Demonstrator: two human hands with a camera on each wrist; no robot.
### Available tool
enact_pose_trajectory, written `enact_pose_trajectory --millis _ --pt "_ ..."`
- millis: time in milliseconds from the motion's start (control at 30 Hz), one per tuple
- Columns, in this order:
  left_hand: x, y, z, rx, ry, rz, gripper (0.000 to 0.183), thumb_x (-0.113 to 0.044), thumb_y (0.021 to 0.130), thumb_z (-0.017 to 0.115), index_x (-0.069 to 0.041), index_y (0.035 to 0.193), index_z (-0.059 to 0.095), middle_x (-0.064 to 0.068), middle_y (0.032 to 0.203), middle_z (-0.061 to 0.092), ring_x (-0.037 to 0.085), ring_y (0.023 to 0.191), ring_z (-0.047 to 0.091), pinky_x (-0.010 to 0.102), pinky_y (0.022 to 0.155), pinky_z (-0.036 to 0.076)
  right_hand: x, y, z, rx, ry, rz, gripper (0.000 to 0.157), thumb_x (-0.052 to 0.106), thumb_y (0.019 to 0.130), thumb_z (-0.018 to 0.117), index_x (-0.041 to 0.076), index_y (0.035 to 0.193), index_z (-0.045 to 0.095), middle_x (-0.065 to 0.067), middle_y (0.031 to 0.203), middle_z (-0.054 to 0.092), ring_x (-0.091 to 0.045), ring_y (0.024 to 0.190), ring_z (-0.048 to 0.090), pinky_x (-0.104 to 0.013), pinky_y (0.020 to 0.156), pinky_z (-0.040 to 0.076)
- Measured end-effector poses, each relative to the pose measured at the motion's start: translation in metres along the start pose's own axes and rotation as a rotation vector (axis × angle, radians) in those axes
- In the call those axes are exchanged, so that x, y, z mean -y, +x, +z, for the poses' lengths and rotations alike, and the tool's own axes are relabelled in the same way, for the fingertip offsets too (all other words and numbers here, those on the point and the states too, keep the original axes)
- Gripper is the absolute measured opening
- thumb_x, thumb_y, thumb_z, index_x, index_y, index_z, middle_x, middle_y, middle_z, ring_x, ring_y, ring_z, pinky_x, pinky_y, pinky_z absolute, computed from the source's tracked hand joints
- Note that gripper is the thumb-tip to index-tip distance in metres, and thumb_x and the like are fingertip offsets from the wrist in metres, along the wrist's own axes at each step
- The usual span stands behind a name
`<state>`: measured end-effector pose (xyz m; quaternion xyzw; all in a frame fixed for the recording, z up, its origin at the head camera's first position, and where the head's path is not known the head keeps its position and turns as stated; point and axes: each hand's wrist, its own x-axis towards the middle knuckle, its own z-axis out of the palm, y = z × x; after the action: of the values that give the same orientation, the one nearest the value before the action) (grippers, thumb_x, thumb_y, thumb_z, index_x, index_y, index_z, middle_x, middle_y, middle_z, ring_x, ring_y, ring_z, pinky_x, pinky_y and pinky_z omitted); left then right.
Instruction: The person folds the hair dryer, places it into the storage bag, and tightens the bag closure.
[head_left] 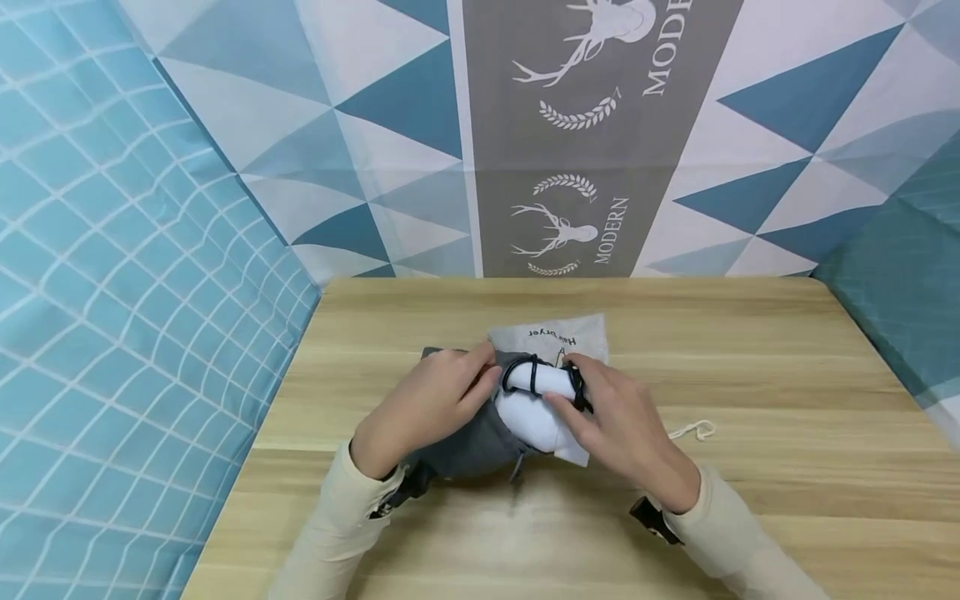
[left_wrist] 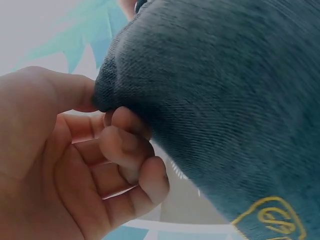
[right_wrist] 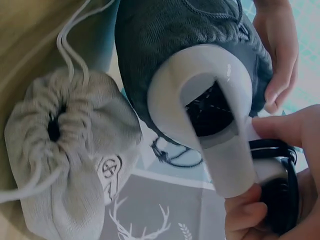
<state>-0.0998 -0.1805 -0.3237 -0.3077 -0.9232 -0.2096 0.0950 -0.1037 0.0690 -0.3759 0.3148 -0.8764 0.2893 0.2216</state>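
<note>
A white hair dryer lies partly inside a dark grey drawstring bag. Its nozzle end and handle stick out of the bag's mouth. Black cord is wound round the handle. My right hand grips the handle and the cord, thumb on the near side. At the bag's edge my left hand pinches the cloth between thumb and fingers, its other fingers loosely curled in the left wrist view. Yellow marking shows on the bag's side there.
Behind the dryer lies a light grey drawstring pouch printed "Hair Dryer"; its mouth is gathered tight in the right wrist view. Its white string trails over the wooden table. Patterned cloth hangs at the back, blue gridded cloth at the left.
</note>
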Motion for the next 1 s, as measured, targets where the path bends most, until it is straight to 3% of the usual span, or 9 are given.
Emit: enact_pose_trajectory --millis 100,267,367,467,633,700,833,1000 --pt "-0.004 -0.002 0.006 -0.005 0.007 0.002 0.015 -0.017 0.104 0.046 -0.014 0.089 0.051 -0.007 0.060 0.040 0.006 0.051 0.042 0.022 0.049 0.034 0.003 -0.002 0.003 0.014 0.016 -0.001 0.051 0.032 0.088 0.076 -0.003 0.121 0.061 -0.015 0.103 0.071 -0.019 0.076 0.066 -0.035 0.061 0.053" --pt "-0.008 -0.003 0.014 -0.031 0.003 0.028 0.014 -0.016 0.104 0.046 -0.013 0.091 0.050 -0.007 0.061 0.041 0.005 0.052 0.042 0.022 0.048 0.034 0.007 -0.006 0.006 0.056 0.002 -0.080 0.053 0.036 0.089 0.074 -0.002 0.124 0.061 -0.013 0.110 0.069 -0.021 0.089 0.068 -0.037 0.067 0.055" --pt "-0.011 -0.003 0.015 -0.025 0.011 0.051 0.012 -0.016 0.104 0.047 -0.012 0.093 0.051 -0.007 0.062 0.041 0.005 0.052 0.043 0.021 0.049 0.035 0.008 -0.007 0.009 0.069 -0.001 -0.078 0.053 0.036 0.089 0.074 -0.002 0.124 0.061 -0.013 0.108 0.069 -0.022 0.089 0.068 -0.037 0.067 0.055" --pt "-0.014 -0.002 0.015 -0.010 0.012 0.080 0.012 -0.016 0.103 0.047 -0.011 0.094 0.052 -0.007 0.061 0.041 0.004 0.050 0.042 0.020 0.047 0.034 0.008 -0.006 0.011 0.091 0.061 0.036 0.050 0.035 0.090 0.074 -0.001 0.123 0.060 -0.011 0.101 0.069 -0.018 0.081 0.066 -0.035 0.065 0.054" --pt "-0.016 0.002 0.017 0.027 -0.011 0.092 0.013 -0.017 0.104 0.047 -0.013 0.093 0.051 -0.007 0.061 0.041 0.004 0.048 0.040 0.020 0.046 0.032 0.004 -0.002 0.010 0.170 0.247 0.347 0.051 0.037 0.093 0.071 0.007 0.132 0.057 -0.005 0.088 0.067 -0.013 0.071 0.060 -0.031 0.062 0.049" --pt "-0.016 0.003 0.017 0.037 -0.009 0.085 0.013 -0.017 0.104 0.047 -0.013 0.093 0.052 -0.007 0.061 0.041 0.004 0.049 0.041 0.020 0.046 0.033 0.003 -0.002 0.011 0.191 0.282 0.388 0.054 0.037 0.094 0.070 0.008 0.136 0.052 -0.005 0.084 0.066 -0.011 0.066 0.058 -0.030 0.060 0.049" --pt "-0.014 0.005 0.019 0.032 -0.011 0.083 0.012 -0.016 0.104 0.046 -0.013 0.095 0.053 -0.007 0.061 0.041 0.004 0.049 0.042 0.020 0.047 0.034 0.004 -0.004 0.021 0.196 0.284 0.333 0.060 0.035 0.094 0.070 0.008 0.140 0.044 -0.006 0.083 0.067 -0.008 0.063 0.058 -0.028 0.058 0.048" --pt "-0.013 0.007 0.022 0.020 -0.034 0.097 0.012 -0.016 0.105 0.045 -0.012 0.097 0.053 -0.007 0.062 0.042 0.004 0.052 0.043 0.020 0.049 0.035 0.009 -0.008 0.033 0.206 0.285 0.279 0.061 0.029 0.092 0.073 0.007 0.139 0.040 -0.010 0.092 0.068 -0.009 0.070 0.061 -0.027 0.061 0.050"
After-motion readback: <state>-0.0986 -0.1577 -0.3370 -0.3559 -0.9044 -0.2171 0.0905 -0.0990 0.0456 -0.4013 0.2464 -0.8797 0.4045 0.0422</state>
